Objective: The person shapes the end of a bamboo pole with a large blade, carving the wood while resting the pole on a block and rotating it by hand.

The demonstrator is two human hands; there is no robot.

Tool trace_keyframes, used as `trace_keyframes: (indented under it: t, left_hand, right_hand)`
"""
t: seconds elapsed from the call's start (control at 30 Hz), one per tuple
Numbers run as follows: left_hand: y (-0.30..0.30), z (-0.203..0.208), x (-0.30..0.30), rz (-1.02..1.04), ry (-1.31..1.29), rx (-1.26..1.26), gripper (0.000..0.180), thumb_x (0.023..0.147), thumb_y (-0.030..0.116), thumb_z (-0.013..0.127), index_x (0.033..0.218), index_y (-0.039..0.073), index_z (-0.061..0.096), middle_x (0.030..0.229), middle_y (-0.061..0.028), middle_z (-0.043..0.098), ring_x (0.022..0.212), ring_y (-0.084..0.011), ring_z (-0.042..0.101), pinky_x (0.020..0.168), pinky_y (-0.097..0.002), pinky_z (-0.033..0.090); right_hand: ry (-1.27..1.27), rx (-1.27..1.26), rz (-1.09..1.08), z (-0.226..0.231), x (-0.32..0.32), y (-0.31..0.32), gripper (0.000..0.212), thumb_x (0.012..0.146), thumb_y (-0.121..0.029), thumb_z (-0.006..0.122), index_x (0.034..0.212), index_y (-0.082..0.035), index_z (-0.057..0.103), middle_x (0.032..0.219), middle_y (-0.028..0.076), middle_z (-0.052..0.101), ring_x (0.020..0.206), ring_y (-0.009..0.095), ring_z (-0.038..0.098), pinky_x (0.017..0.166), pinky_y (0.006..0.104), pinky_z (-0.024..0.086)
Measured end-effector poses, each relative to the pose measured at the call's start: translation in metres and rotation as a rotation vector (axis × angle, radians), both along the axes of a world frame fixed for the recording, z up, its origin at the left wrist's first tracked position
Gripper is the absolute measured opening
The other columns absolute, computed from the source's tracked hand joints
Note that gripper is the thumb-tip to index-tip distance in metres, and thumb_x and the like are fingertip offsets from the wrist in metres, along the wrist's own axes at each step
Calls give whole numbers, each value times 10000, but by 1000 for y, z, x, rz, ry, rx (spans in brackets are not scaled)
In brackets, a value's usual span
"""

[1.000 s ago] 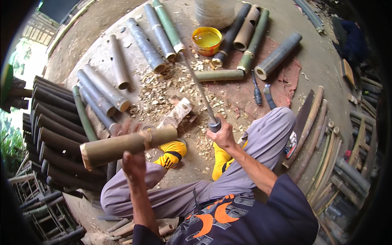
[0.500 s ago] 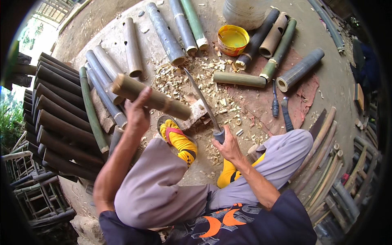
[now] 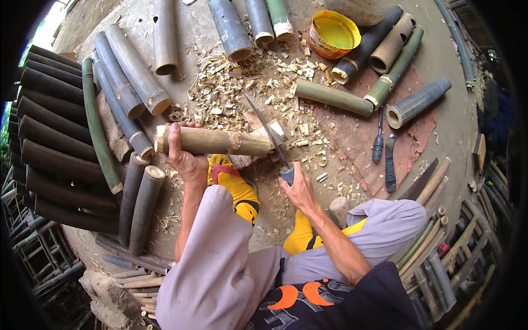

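Wrapped around the left part of a light brown bamboo tube [image 3: 220,141] is my left hand [image 3: 186,158], its thumb over the top. The tube lies nearly level, and its right end is against or just beside the blade of a long knife [image 3: 263,124]. My right hand [image 3: 300,188] is closed on the knife's dark handle, with the blade slanting away to the upper left. Behind the tube's right end a pale wooden block [image 3: 272,127] shows in part. Bamboo chips [image 3: 220,99] lie thick around it.
Cut bamboo tubes [image 3: 143,71] lie at the far left, beside a stack of dark split bamboo [image 3: 66,159]. A yellow tub [image 3: 324,47] stands at the far right near more tubes [image 3: 333,98]. Two dark-handled tools [image 3: 390,165] rest on a reddish sheet [image 3: 421,132].
My left hand has lowered the bamboo tube and levelled it, bringing its right end to the knife blade. My right hand keeps its grip on the knife. The view has shifted slightly.
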State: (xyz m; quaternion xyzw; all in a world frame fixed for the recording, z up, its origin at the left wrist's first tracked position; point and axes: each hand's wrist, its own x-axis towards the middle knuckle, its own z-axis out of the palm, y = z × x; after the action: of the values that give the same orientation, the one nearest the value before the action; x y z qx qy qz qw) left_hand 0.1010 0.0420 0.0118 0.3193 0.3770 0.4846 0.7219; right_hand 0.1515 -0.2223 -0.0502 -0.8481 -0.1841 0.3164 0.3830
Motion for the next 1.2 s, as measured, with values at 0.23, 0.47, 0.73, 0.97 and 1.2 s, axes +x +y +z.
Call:
trace_keyframes:
  t: [0.23, 0.47, 0.73, 0.97, 1.2]
  left_hand:
    - [-11, 2, 2, -17, 3, 112, 365, 763, 123, 645, 1063, 28, 461, 824, -101, 569, 767, -225, 591, 775, -405, 508]
    - [-19, 7, 10, -74, -46, 144, 385, 766, 129, 627, 1091, 54, 435, 899, -87, 539, 838, -225, 560, 842, -409, 482]
    - [-16, -6, -18, -166, -21, 185, 477, 746, 202, 616, 1154, 60, 413, 943, -91, 506, 901, -244, 528, 926, -442, 416]
    - [-25, -2, -3, -299, -156, 338, 508, 723, 137, 609, 1185, 52, 415, 958, -118, 501, 933, -253, 517, 937, -462, 415]
    - [-23, -5, -12, -224, -123, 307, 548, 708, 129, 645, 1194, 50, 405, 954, -121, 512, 917, -267, 537, 901, -463, 452]
  right_hand:
    - [-157, 280, -24, 68, 17, 26, 448, 791, -138, 682, 1135, -7, 426, 811, 215, 648, 729, 346, 687, 595, 398, 564]
    - [-131, 25, 127, 1, 29, 30, 347, 807, -117, 659, 1032, 13, 429, 756, 183, 647, 610, 281, 669, 529, 367, 580]
    - [-281, 379, -19, 71, 20, 45, 381, 769, -73, 698, 1044, 2, 445, 757, 161, 644, 604, 253, 664, 531, 353, 555]
    - [-75, 81, 93, 10, 32, 40, 279, 787, -84, 667, 962, -3, 467, 751, 153, 641, 628, 282, 664, 517, 330, 538]
    - [-356, 443, -105, 83, 20, 48, 349, 750, -64, 733, 980, -8, 476, 718, 102, 624, 626, 235, 670, 522, 300, 522]
